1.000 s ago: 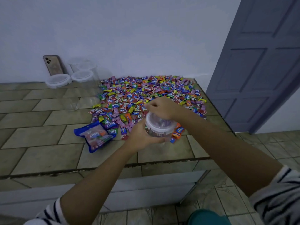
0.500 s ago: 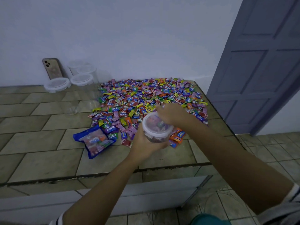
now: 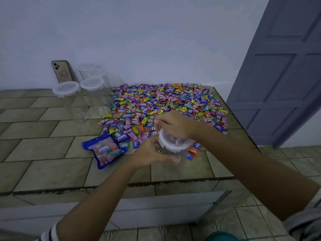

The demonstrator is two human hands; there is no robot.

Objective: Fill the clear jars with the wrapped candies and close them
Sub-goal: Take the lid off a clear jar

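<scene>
Δ: right hand [image 3: 175, 125] slid back onto round white lid [image 3: 173, 144], fingers curled gripping its rim, likely to twist | left hand [image 3: 151, 152] wraps clear plastic jar [image 3: 173, 155], bracing | colourful wrapped candies [image 3: 165, 103] heaped behind

On the counter [image 3: 43, 153] candies [image 3: 165, 105] lay right, a bag [image 3: 104, 151] at their near-left edge, jars [image 3: 92, 84] far left beside a phone [image 3: 61, 71] seemingly leaning on the wall [image 3: 156, 40].

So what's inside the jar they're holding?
Wrapped candies show through the lid of the jar. The right hand covers part of it, the left hand wraps the side, so how full is unclear.
</scene>
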